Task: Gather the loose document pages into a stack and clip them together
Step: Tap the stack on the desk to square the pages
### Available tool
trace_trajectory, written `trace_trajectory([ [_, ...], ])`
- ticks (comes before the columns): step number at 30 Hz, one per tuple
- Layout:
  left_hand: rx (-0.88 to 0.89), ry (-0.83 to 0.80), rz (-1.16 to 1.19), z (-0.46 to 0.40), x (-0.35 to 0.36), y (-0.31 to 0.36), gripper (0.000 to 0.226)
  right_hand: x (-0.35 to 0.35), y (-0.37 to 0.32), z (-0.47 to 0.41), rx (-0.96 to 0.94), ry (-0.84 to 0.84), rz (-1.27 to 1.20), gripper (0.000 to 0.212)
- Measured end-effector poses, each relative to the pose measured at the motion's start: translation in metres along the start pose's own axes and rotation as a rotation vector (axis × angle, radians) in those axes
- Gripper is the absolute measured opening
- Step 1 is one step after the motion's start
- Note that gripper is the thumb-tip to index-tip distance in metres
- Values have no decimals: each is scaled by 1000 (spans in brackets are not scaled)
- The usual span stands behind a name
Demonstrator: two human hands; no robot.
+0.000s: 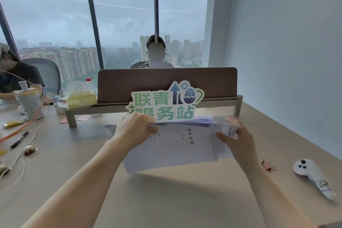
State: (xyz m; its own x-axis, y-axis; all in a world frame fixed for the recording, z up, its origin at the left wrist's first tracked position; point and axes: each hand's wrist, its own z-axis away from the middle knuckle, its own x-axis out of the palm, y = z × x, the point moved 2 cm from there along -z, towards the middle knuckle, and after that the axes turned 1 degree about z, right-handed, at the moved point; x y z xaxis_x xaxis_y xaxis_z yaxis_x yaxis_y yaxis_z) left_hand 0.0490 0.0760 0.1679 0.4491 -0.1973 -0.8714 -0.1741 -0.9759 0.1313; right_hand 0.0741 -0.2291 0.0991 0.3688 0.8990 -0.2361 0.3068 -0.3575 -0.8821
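You held the stack of white printed document pages (177, 146) with both hands, raised a little above the beige desk (166, 200), and its shadow fell on the desk below. Your left hand (133, 129) gripped the left edge of the stack, with the fingers curled over the top sheets near the far corner. Your right hand (238, 139) was at the right edge; it looked blurred, the thumb lay on the top sheet and the fingers seemed to go behind the pages, so it held them too. The far edges of the pages were not even and spread like a fan.

Just beside your right forearm, a small heap of pink and gold binder clips (267, 163) lay on the desk, apart from the stack. Further right was a white handheld controller with black buttons (312, 176). Behind the pages stood a green and white cut-out sign with Chinese characters (164, 102), against a brown desk divider (166, 83). On the left side lay a black pen (19, 139) and some orange and white cables (27, 124).
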Motion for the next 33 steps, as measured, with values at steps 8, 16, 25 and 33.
trace_trajectory([
  [8, 98, -135, -108, 5, 21, 5, 17, 3, 43, 20, 87, -120, -314, 30],
  [16, 133, -276, -145, 3, 21, 12, 15, 6, 53, 28, 230, -348, -419, 37],
  [25, 146, -327, -69, 3, 13, 14, 21, 15, 45, 28, 190, -403, -420, 21],
  [33, 104, -162, -132, 11, 7, 4, 40, 22, 54, 29, 161, -312, -410, 10],
])
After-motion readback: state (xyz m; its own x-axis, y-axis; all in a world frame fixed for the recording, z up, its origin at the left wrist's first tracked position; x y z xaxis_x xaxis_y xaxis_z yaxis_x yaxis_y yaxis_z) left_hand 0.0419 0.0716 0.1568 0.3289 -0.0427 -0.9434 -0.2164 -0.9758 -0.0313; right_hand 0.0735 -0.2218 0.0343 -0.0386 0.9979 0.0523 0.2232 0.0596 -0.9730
